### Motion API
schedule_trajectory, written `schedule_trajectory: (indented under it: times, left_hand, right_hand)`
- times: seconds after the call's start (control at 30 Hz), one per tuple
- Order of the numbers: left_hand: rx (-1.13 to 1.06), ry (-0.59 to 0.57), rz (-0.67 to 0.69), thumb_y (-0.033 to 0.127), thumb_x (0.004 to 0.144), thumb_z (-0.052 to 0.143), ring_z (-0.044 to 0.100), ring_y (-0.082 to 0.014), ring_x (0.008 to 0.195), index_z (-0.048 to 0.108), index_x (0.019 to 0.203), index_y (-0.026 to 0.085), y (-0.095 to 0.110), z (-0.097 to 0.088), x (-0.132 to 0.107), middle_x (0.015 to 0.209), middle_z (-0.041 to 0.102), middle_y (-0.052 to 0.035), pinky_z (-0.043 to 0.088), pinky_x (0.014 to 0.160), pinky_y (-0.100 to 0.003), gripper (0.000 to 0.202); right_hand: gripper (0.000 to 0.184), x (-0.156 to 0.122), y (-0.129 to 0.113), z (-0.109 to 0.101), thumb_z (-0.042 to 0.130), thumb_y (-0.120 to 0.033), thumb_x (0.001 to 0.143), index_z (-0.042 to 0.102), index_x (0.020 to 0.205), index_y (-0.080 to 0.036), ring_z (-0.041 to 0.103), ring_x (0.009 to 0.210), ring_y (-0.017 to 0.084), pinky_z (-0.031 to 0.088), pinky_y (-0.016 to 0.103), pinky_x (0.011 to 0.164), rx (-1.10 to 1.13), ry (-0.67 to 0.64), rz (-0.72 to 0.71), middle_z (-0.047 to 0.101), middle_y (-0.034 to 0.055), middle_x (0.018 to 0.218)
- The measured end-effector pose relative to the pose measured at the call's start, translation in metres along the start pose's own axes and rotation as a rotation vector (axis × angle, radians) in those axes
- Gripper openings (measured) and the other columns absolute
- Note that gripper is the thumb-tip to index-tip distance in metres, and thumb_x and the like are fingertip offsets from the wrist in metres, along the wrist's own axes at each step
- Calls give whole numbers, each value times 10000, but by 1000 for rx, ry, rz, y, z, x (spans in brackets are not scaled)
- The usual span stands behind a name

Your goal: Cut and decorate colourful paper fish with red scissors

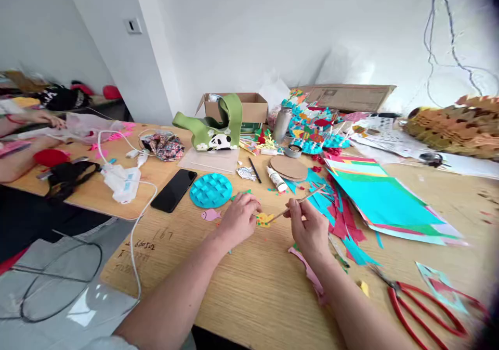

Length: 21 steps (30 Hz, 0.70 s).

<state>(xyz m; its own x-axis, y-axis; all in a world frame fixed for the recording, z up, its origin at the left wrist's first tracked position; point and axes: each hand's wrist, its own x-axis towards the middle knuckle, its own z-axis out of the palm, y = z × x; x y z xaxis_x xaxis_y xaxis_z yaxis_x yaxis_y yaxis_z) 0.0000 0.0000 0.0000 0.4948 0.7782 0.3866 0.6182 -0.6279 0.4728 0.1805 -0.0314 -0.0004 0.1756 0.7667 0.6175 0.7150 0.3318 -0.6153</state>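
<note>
In the middle of the table lies a small yellow paper cutout [265, 219] with green and orange dots, apparently a fish. Curled fingers of my left hand [242, 216] hold its left edge. My right hand [310, 228] is closed in a pinch round a thin wooden stick [312, 193]; its lower tip meets the cutout's right side. Left of my left hand are a pink paper fish [211, 214] and a round turquoise woven paper piece [211, 190]. A white glue bottle [276, 179] lies beyond both hands, beside brown cardboard discs [289, 168].
Red-handled scissors [423, 308] rest at the front right, near stacked coloured paper [393, 202] and paper scraps [345, 215]. A black phone [173, 190], a power strip [122, 182] and a green panda bag [218, 131] stand leftward. Another person's arms [27, 152] are at far left.
</note>
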Motion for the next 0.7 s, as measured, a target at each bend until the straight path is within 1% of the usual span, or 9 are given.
schedule_trajectory:
  times: [0.23,0.43,0.53,0.7]
  left_hand:
    - [9,-51,38,2,740,488,491,-209,1055,652,878,184,1,5,-2,1022,568,-53,416,958,-374,281]
    - [33,-109,86,31,750,528,448,-223,1094,700,874,215,3,6,-4,1100,545,-63,398,990,-407,280]
    - [44,-134,109,32,750,539,430,-227,1120,710,886,207,4,6,-4,1129,538,-77,400,991,-394,280]
    - [85,-167,117,55,767,540,420,-236,1139,710,914,201,4,7,-5,1145,533,-83,388,1002,-401,268]
  right_hand:
    - [290,0,-1,-3,466,-334,917,570,687,-190,577,524,126,429,232,527,-24,24,-43,646,9,599]
    - [308,1,-2,-3,469,-321,917,550,650,-191,587,546,125,425,224,538,-33,38,-59,643,12,592]
    - [311,1,-2,-3,467,-331,916,557,654,-189,580,526,125,418,226,525,-32,38,-48,642,11,586]
    - [315,2,-2,-3,453,-364,917,574,689,-184,584,516,128,416,224,506,-10,13,13,642,14,578]
